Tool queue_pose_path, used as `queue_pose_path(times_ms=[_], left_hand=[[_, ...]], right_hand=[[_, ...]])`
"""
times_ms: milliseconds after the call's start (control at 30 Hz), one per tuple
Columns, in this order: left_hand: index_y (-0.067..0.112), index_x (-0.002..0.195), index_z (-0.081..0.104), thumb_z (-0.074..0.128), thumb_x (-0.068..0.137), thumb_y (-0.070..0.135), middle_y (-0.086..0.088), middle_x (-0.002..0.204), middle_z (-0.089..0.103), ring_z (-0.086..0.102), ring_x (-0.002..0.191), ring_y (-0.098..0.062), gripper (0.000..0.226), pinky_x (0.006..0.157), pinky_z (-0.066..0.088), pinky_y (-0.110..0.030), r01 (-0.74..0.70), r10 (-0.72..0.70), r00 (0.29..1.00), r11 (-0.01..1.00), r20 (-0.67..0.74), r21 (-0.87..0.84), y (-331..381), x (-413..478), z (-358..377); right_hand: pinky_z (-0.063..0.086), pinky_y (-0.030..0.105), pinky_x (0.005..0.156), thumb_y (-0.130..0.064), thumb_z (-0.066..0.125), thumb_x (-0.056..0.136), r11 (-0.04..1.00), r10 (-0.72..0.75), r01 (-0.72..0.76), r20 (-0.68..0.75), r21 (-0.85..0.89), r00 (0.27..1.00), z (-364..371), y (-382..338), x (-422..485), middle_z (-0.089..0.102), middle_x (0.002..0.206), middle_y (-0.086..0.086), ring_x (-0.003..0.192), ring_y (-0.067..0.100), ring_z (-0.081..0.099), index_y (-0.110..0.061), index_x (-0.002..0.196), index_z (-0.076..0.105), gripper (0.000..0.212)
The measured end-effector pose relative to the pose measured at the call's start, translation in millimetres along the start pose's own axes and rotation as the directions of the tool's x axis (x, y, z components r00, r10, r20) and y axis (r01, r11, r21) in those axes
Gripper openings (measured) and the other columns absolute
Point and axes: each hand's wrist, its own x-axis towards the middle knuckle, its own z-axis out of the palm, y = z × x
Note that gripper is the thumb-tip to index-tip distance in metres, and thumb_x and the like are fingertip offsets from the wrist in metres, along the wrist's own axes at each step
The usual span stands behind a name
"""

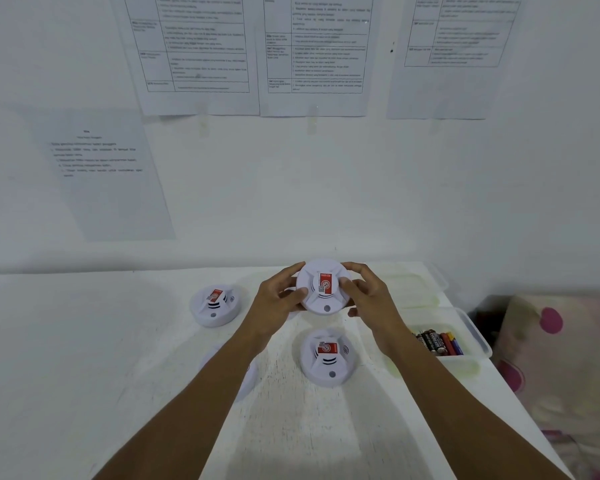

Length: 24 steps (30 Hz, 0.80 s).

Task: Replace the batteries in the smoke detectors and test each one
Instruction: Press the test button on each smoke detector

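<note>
Held detector [323,301] clamped at rim between left hand [279,301] and right hand [366,299]. Cover probably to be twisted loose: grip kept opposed, firm, level. Batteries [437,342] right of held detector.

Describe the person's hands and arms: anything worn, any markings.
Both are bare. The left hand and right hand wear no gloves, and no rings show. The left forearm and right forearm carry no sleeve, watch or bracelet up to the frame's lower edge. No markings are visible.
</note>
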Motion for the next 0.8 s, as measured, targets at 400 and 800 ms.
queue_pose_path(times_ms=[400,800], left_hand=[[0.024,0.134,0.058,0.063,0.093,0.007,-0.003,0.118,0.071,0.068,0.106,-0.022,0.044,0.085,0.059,-0.036,-0.001,0.001,1.0,1.0,0.007,-0.016,-0.5,4.5,2.7],[0.021,0.128,0.059,0.064,0.093,0.01,-0.007,0.115,0.071,0.068,0.105,-0.024,0.037,0.084,0.06,-0.04,0.051,-0.052,0.998,0.998,-0.018,-0.038,-6.2,18.1,-2.8]], right_hand=[[0.051,0.03,0.067,-0.03,0.054,0.097,1.0,-0.001,0.001,0.005,-0.018,1.0,-4.1,1.6,4.6,0.07,0.098,0.008,0.08,0.017,0.065,-0.037,0.116,0.057,0.02],[0.035,0.026,0.108,-0.03,0.08,0.076,0.809,-0.211,0.345,0.312,-0.476,0.926,-6.1,15.0,22.5,0.023,0.154,-0.01,0.138,0.007,0.026,-0.031,0.149,0.028,0.089]])
